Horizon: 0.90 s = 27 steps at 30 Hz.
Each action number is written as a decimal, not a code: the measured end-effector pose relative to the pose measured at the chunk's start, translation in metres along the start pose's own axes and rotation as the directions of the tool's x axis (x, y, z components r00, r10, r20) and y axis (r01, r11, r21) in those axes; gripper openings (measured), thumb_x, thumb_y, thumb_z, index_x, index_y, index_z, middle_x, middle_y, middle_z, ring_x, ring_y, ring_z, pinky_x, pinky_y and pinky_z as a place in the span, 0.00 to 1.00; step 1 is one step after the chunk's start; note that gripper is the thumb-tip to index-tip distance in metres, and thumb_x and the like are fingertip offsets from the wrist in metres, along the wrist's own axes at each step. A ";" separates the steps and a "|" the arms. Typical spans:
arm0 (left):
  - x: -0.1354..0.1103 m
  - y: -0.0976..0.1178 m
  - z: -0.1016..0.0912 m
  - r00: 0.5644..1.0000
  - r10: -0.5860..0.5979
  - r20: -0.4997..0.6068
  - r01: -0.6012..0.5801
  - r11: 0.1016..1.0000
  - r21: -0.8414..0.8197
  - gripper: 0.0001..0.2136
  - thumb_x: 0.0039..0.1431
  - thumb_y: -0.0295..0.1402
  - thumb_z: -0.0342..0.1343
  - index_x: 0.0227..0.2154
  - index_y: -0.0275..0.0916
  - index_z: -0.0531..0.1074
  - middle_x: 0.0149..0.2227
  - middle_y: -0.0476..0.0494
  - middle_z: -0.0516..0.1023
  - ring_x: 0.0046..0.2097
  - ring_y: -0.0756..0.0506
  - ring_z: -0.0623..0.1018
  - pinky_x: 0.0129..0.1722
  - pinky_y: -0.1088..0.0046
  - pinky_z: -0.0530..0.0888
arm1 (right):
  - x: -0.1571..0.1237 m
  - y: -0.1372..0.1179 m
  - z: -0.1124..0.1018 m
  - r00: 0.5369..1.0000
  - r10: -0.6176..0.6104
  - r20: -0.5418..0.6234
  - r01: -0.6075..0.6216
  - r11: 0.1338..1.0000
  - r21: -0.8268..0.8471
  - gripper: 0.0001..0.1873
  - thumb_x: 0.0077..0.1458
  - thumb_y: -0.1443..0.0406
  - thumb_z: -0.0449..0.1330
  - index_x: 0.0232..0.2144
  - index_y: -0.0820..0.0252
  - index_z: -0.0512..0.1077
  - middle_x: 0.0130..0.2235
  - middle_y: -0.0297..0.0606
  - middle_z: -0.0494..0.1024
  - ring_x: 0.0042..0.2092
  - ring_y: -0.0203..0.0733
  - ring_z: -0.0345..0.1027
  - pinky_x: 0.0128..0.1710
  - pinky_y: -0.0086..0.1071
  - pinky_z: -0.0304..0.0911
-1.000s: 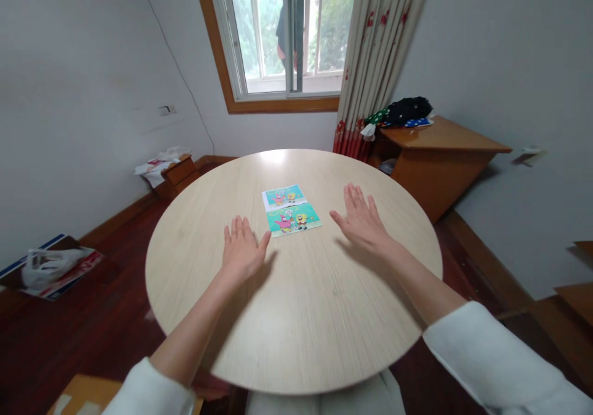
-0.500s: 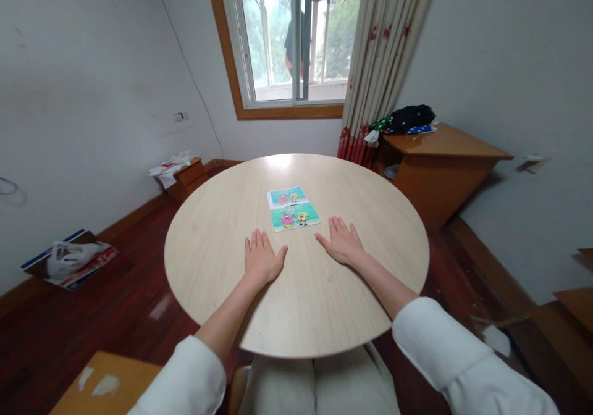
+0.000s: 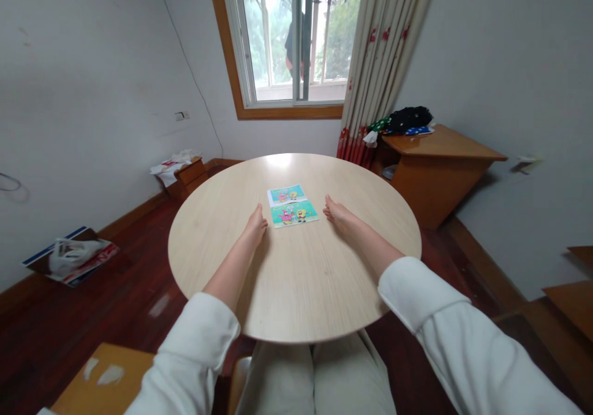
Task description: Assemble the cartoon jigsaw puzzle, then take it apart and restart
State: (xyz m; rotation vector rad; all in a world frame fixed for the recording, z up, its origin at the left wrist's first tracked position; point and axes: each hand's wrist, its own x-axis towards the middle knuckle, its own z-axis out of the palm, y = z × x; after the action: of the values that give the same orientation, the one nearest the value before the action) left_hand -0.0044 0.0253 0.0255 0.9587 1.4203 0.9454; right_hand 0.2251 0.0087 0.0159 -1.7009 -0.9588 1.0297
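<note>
Two turquoise cartoon pictures lie flat on the round pale wooden table (image 3: 296, 291), one beyond the other. The near picture (image 3: 294, 215) shows a pink starfish and a yellow sponge figure; the far picture (image 3: 288, 195) has similar figures and a white strip at its left. Whether they are joined I cannot tell. My left hand (image 3: 256, 226) is on edge just left of the near picture, fingers loosely bent, thumb apart, holding nothing. On the other side my right hand (image 3: 339, 214) is turned the same way, empty, its thumb raised off the bent fingers. Neither hand touches the pictures.
A wooden desk (image 3: 445, 149) with dark clothes (image 3: 410, 120) on top stands at the right, beside a curtain (image 3: 380, 63). Small drawers (image 3: 191, 171) with papers are at the left wall. A plastic bag (image 3: 74, 255) lies on the dark red floor.
Both hands have lifted from lying flat with spread fingers, turned on edge and moved forward to either side of the pictures. The pictures stay in place on the table.
</note>
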 end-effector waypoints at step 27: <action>0.014 0.022 0.012 0.967 -0.255 0.006 0.250 0.943 -0.220 0.22 0.63 0.45 0.40 0.49 0.33 0.62 0.35 0.41 0.69 0.34 0.48 0.73 0.40 0.73 0.73 | 0.024 -0.015 0.029 0.996 0.094 0.003 -0.094 0.995 -0.024 0.13 0.59 0.61 0.52 0.29 0.64 0.71 0.25 0.38 0.76 0.26 0.35 0.68 0.30 0.27 0.63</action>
State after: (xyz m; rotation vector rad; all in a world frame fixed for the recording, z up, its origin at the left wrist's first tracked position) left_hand 0.0074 0.0467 0.0404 0.5872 1.3868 0.8994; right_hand 0.2042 0.0435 0.0177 -1.7784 -0.9047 1.0875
